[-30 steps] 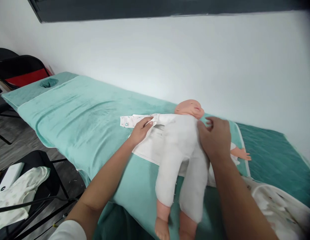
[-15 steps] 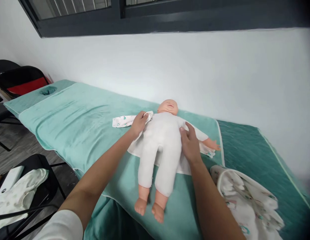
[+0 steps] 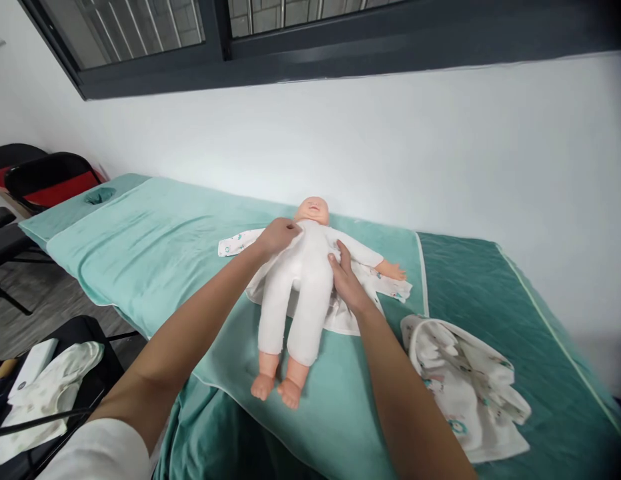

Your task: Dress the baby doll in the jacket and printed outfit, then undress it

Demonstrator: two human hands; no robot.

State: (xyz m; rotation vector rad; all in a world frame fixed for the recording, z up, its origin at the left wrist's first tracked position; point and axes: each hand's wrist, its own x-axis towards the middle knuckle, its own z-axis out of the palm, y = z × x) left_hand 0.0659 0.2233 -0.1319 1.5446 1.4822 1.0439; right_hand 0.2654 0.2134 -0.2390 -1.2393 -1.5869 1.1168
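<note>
A baby doll with a white cloth body lies face up on the bed, bare feet toward me. Spread beneath it is a white baby shirt, its printed sleeves reaching out on both sides. My left hand is closed at the doll's shoulder on the left, pinching the shirt's edge; the doll's arm on that side is hidden. Against the doll's other side, my right hand grips the body, thumb on top. The doll's arm on the right stretches out over the other printed sleeve.
A crumpled printed baby cloth lies right of my right forearm. The green bed runs along the white wall under a dark window frame. Lower left, a black chair carries a white device and a pale garment.
My left hand has turned over and come nearer the doll's chest with the shirt's edge. My right hand stays at the doll's side. The view has shifted slightly.
</note>
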